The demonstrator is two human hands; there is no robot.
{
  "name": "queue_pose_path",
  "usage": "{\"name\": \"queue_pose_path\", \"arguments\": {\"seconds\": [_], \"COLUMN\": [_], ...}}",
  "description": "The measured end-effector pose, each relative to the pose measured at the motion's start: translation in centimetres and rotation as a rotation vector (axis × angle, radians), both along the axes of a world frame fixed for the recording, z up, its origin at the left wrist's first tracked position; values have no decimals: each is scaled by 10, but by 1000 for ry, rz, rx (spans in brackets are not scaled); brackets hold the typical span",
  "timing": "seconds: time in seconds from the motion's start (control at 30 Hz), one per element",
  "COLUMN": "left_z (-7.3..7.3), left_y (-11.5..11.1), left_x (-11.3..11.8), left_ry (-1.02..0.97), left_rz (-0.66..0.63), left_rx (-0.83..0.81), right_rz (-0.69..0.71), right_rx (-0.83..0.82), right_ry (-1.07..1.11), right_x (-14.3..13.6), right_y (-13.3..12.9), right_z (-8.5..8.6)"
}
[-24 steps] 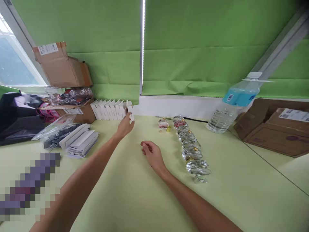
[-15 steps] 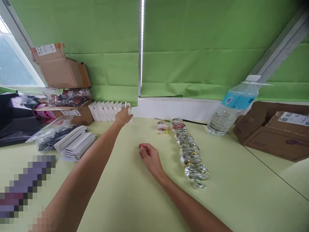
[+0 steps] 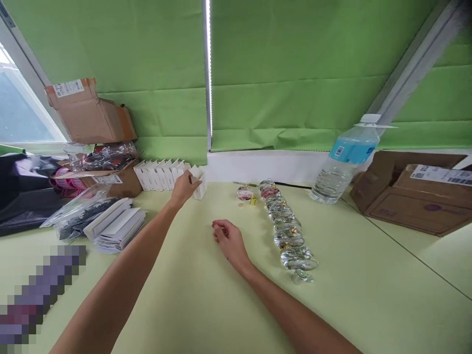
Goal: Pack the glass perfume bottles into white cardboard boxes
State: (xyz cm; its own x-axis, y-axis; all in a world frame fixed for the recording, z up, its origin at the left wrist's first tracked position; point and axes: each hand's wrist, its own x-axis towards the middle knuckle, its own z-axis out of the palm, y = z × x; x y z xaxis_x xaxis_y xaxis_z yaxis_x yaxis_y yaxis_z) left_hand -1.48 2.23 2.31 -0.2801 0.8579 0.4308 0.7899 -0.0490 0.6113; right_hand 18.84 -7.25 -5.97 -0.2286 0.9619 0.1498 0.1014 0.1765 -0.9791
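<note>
At the right end of a row of small white boxes (image 3: pixel 158 175) by the wall, my left hand (image 3: pixel 184 187) grips a white box (image 3: pixel 200 186) that stands slightly apart and angled. Over the middle of the pale green table (image 3: pixel 184 300), my right hand (image 3: pixel 229 241) has its fingers curled in a loose pinch; whether anything tiny is between them is too small to tell. To its right lies a line of clear glass ornaments (image 3: pixel 289 238) with gold caps. One pinkish ornament (image 3: pixel 245 192) sits apart, beside a small gold cap (image 3: pixel 252 200).
Envelopes (image 3: pixel 120 228) and plastic bags (image 3: pixel 81 211) lie at the left, before cardboard boxes (image 3: pixel 94 118). A large water bottle (image 3: pixel 344 160) leans at the right near an open cardboard box (image 3: pixel 416 201). A dark cable (image 3: pixel 293 185) runs along the wall.
The end box has come away from the row, toward me, with my left hand on it. My right hand has hardly moved. The camera view has shifted slightly.
</note>
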Motion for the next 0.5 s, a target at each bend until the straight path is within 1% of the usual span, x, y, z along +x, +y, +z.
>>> {"name": "queue_pose_path", "arguments": {"seconds": [0.17, 0.27, 0.37, 0.43, 0.5], "left_z": [-2, -3, -5, -7, -9], "left_y": [-28, -49, -73, -92, -109], "left_x": [8, 15, 20, 23, 26], "left_ry": [-134, -224, -388, -458, -510], "left_rz": [-77, -143, -284, -376, -454], "left_rx": [62, 86, 88, 58, 18], "right_rz": [-11, -45, -133, -190, -205], "right_rx": [-36, -18, 62, 112, 119], "right_ry": [59, 100, 116, 111, 94], "right_x": [1, 2, 3, 3, 4], "right_y": [-1, -4, -7, -9, -9], "right_z": [2, 7, 11, 13, 13]}}
